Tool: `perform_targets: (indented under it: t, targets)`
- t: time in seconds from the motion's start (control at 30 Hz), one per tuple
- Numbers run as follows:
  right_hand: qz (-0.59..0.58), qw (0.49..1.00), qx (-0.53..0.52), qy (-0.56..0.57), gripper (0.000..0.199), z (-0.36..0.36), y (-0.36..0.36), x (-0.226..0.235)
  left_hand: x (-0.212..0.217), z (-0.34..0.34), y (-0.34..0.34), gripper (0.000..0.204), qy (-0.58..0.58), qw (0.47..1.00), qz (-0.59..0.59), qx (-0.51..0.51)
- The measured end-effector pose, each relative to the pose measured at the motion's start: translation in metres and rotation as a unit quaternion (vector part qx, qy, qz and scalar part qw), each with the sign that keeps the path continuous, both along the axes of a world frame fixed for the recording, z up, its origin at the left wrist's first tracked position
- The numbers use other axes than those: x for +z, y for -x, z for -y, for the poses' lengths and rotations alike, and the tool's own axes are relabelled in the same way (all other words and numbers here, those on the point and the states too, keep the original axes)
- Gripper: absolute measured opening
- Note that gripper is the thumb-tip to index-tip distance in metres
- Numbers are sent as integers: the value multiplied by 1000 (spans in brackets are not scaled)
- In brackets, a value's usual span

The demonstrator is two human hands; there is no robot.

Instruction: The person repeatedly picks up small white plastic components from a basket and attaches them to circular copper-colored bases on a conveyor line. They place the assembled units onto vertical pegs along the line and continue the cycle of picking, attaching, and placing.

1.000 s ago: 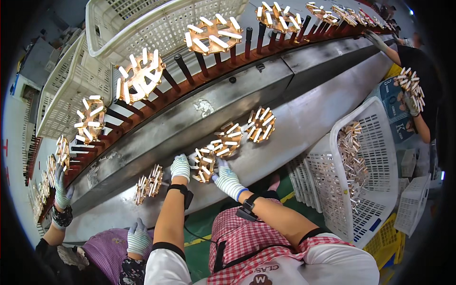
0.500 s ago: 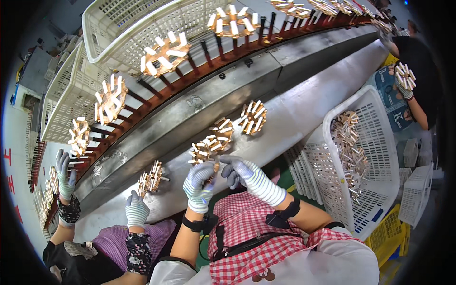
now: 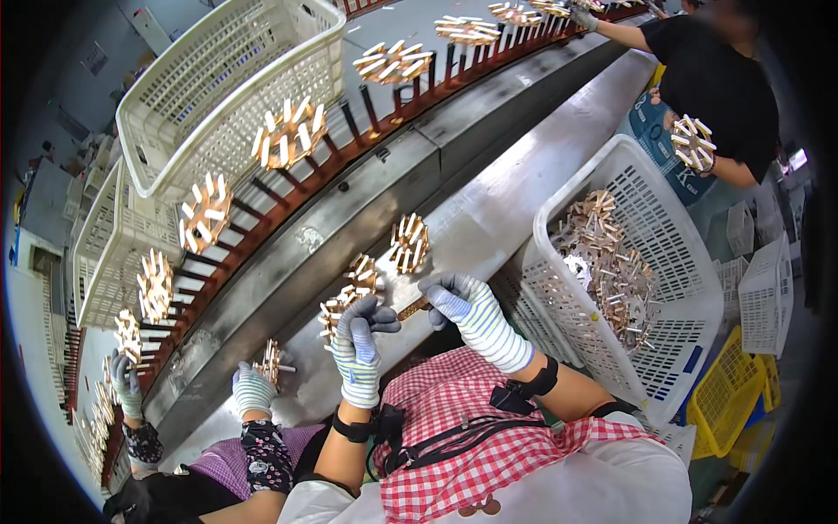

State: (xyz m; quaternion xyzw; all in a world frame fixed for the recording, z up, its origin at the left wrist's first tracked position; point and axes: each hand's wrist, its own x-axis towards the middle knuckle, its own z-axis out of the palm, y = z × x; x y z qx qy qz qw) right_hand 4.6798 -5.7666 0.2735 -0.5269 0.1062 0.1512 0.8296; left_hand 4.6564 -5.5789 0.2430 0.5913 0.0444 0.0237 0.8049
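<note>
At the far left a neighbour's gloved hand (image 3: 128, 390) reaches up to the conveyor rail (image 3: 288, 196), where star-shaped bundles of small sticks (image 3: 288, 135) ride on black pegs, and that person's other hand (image 3: 253, 390) rests beside a bundle (image 3: 272, 361) on the metal bench (image 3: 489, 223). The wearer's left hand (image 3: 356, 336), in a striped glove, is curled nearly closed, its fingers touching the nearest bundle (image 3: 336, 307) on the bench; whether it truly grips it I cannot tell. Between the hands lies a single brown stick (image 3: 412, 307). The right hand (image 3: 464, 306) is curled around that stick's end, seemingly pinching it.

The stick could slip from the thick glove and drop off the bench edge into the lap. Pushed in crooked, it could knock the other sticks loose from the bundle. Two more bundles (image 3: 408, 243) stand close behind, so a careless elbow could topple them. To the right, the white basket (image 3: 559, 227) of loose parts (image 3: 611, 271) sits tilted against the bench and could slide if bumped.
</note>
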Motion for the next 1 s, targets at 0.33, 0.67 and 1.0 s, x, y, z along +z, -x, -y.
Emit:
perform_targets:
  t: [0.33, 0.67, 1.0]
  targets:
    - [9, 1000, -1, -23, 32, 62, -28, 19, 41, 66, -36, 21, -58, 992, -89, -65]
    - [21, 999, 32, 18, 33, 89, -51, 28, 52, 98, -63, 22, -19, 984, -168, -47]
    - [-4, 999, 13, 47, 31, 124, -78, 16, 37, 135, -88, 35, 75, 977, -188, -67]
